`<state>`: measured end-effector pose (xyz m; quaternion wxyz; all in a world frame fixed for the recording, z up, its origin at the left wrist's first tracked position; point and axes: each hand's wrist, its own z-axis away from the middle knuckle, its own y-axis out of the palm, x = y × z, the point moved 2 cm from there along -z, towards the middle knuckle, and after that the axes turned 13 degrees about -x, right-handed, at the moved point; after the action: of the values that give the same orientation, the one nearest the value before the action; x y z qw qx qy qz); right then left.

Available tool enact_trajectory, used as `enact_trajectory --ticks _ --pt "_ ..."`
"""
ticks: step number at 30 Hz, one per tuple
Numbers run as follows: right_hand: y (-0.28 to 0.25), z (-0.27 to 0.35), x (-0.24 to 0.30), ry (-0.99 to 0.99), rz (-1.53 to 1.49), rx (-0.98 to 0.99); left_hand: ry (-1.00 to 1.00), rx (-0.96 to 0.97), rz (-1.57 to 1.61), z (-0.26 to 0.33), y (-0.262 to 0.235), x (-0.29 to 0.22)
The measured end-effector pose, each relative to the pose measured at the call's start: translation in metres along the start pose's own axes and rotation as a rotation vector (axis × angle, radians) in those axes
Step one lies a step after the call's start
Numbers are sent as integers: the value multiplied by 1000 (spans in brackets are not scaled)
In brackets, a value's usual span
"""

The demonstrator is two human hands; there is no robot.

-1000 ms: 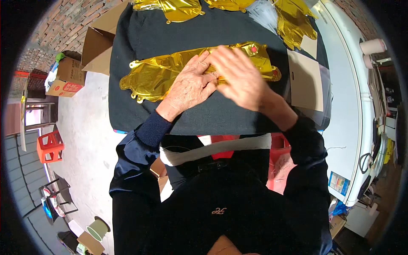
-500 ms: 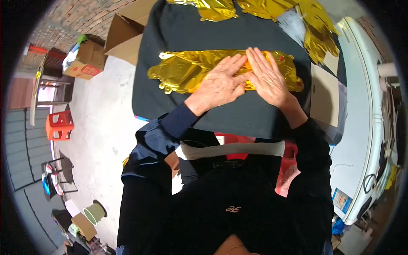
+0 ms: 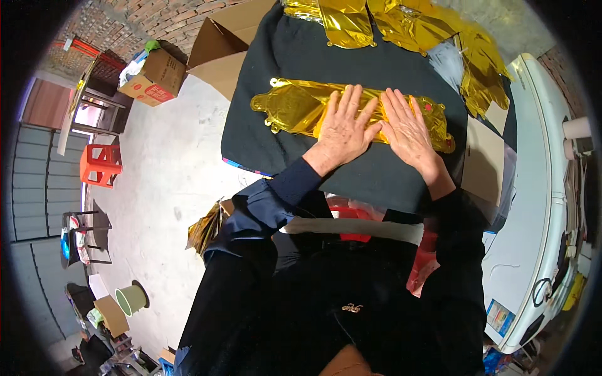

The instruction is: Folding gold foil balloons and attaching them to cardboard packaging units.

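A flat, uninflated gold foil balloon (image 3: 291,106) lies lengthwise across the black cloth (image 3: 282,56) on the table before me. It has small rounded tabs along its edges and red spots near its right end. My left hand (image 3: 342,133) rests palm down on its middle, fingers stretched out. Just to the right, my right hand (image 3: 409,128) also presses flat on the foil, with its thumb close to the left thumb. Both palms cover part of the balloon. More gold foil pieces (image 3: 348,24) lie along the far edge, and another gold foil sheet (image 3: 483,78) drapes at the far right.
Clear plastic film (image 3: 445,61) and a beige card (image 3: 481,160) lie at the table's right. Beyond stands a long white appliance (image 3: 533,207). Cardboard boxes (image 3: 216,56), a red stool (image 3: 100,165) and a green bin (image 3: 130,301) stand on the left. Gold foil strips (image 3: 210,227) sit by my left arm.
The whole view has shifted, so the table appears further right. Both hands stay flat on the foil; the left hand's fingers now point more away from me and are spread wider.
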<state>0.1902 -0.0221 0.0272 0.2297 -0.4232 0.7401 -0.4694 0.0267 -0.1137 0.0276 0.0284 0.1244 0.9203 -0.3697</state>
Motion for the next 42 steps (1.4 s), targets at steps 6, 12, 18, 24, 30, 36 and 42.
enact_trajectory --ticks 6,12,18,24,30,36,42 --pt "-3 1 7 82 43 39 -44 25 -132 3 10 15" --pt "1 6 15 177 71 35 -117 -19 -324 2 4 58" --pt "-4 6 26 264 113 93 -134 24 -293 0 4 93" --pt "1 9 40 401 112 63 -97 -65 -447 -11 0 98" --pt "5 13 49 529 152 61 8 -41 -35 -14 2 15" --pt "1 25 59 606 172 37 42 98 -48 -3 18 4" --pt "-25 67 77 532 251 -29 165 190 -57 -4 11 7"
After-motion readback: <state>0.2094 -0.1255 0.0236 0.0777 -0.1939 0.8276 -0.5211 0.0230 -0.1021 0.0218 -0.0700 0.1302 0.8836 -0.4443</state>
